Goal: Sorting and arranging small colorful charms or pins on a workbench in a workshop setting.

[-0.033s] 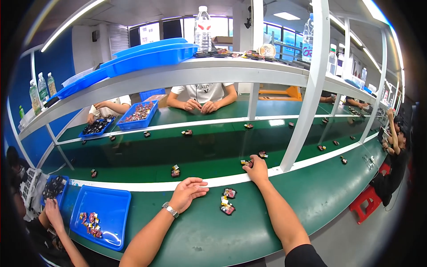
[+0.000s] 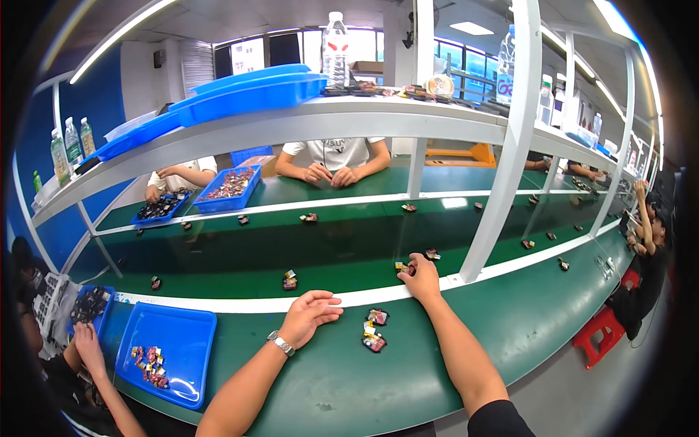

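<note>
On the near side of the white rail (image 2: 371,298), red-and-yellow pieces (image 2: 151,366) are held in a blue tray (image 2: 182,335). Rightward, the left hand (image 2: 309,319) is held beside the rail, fingers loosely spread. Black-edged parts (image 2: 374,342) are laid nearside on broad green bench (image 2: 328,386). Just beyond the rail, a small yellow-and-red part (image 2: 402,269) is touched by the right hand (image 2: 424,278), fingers curled; gripping cannot be told.

You face dark letters on a white T-shirt (image 2: 336,151); red marks, clear bottle (image 2: 336,58); purple print, right-hand bottle (image 2: 504,81).
</note>
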